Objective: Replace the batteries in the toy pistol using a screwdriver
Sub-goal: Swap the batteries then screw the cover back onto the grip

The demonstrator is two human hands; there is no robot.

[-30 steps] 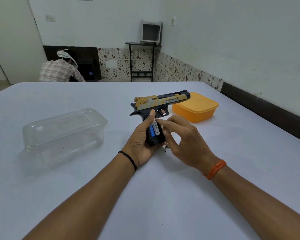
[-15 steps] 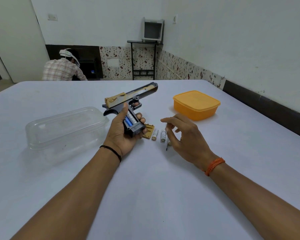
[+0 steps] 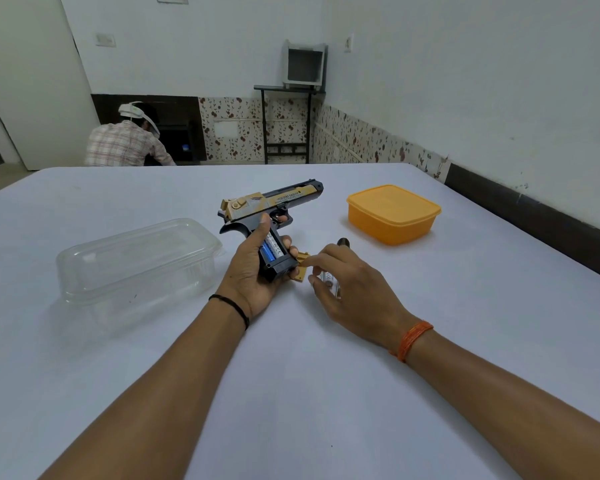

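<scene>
— So, where's the pistol (image 3: pixel 269 211)?

— Your left hand (image 3: pixel 253 268) has it by the grip, fingers (image 3: pixel 293 251) curled round from the far side, thumb up along the near side. It's held just off the tabletop (image 3: pixel 326 393), barrel pointing far-right, gold slide on top. The grip's side is open towards you, and you can see two batteries (image 3: pixel 271 249) seated in it, one blue, one pale.

— And your right hand (image 3: pixel 352 289)?

— Down at the tabletop just right of the grip. Your forefinger and thumb reach for the gold cover (image 3: pixel 302 268), which lies flat by the butt of the pistol; the fingertips touch it or nearly do, I cannot tell which. The other fingers curl over a spare battery (image 3: pixel 327 279) lying under the palm. Whether they're really clasping anything, I cannot tell.

— The screwdriver?

— Only a dark rounded end (image 3: pixel 343 241) shows past your knuckles on the far side, which looks like its handle. The rest is hidden by the hand.

— What else is around you?

— A clear tub (image 3: pixel 136 263), lid on, to the left of the pistol. An orange box (image 3: pixel 394 213), also lidded, far-right. A black band on your left wrist, an orange thread on the right. Beyond the tabletop a person in a checked shirt (image 3: pixel 125 147) sits facing away.
</scene>
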